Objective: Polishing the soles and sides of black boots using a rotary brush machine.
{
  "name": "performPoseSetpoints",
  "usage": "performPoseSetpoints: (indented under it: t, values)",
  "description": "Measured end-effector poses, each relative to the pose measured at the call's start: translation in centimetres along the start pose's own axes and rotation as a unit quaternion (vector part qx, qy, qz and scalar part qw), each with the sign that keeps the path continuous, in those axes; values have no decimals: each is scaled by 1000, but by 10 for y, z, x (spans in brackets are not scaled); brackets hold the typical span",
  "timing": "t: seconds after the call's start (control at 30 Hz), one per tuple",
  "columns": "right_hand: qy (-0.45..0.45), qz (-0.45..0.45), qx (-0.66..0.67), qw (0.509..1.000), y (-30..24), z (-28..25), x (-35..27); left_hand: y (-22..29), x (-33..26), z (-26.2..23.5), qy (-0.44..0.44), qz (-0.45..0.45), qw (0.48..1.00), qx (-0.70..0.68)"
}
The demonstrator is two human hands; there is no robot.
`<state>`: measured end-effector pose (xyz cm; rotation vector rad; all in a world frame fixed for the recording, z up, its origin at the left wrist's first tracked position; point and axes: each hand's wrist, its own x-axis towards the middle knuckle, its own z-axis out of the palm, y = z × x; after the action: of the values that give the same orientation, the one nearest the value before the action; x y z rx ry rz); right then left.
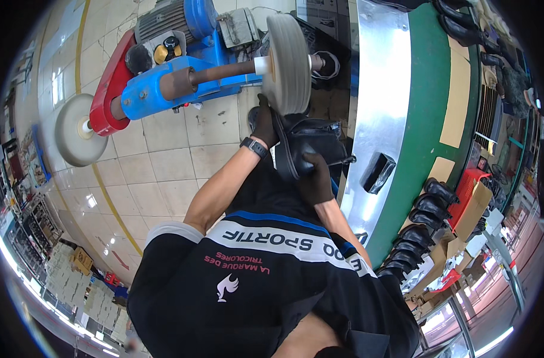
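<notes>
I hold a black shoe (288, 156) in front of my body, its sole edge turned to the left and one end up close to the buffing wheel (288, 62). My left hand (264, 124), in a dark glove, grips the shoe's upper end just below the wheel. Lower down, my right hand (315, 181), also gloved, is closed round the other end. Whether the shoe touches the wheel cannot be made out. A black bag-like item (317, 126) lies just beyond the shoe, partly hidden by it.
The wheel sits on the shaft of a blue machine (158, 86) with a red belt guard (112, 89) and a second, pale wheel (81, 130) at left. To my right runs a metal-edged green bench (427, 89), with a black block-like item (377, 173) and several black shoes (430, 209).
</notes>
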<state>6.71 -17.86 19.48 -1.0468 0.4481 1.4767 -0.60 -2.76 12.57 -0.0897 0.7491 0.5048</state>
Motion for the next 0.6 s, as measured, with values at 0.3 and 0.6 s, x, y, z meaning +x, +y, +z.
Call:
performPoseSetpoints:
  t: [0.3, 0.6]
  values:
    - [-65, -9, 58, 996, 4, 28, 70, 22, 94, -65, -32, -5, 999, 29]
    - [-45, -127, -194, 972, 21, -60, 42, 5, 26, -9, 8, 4, 1000, 28]
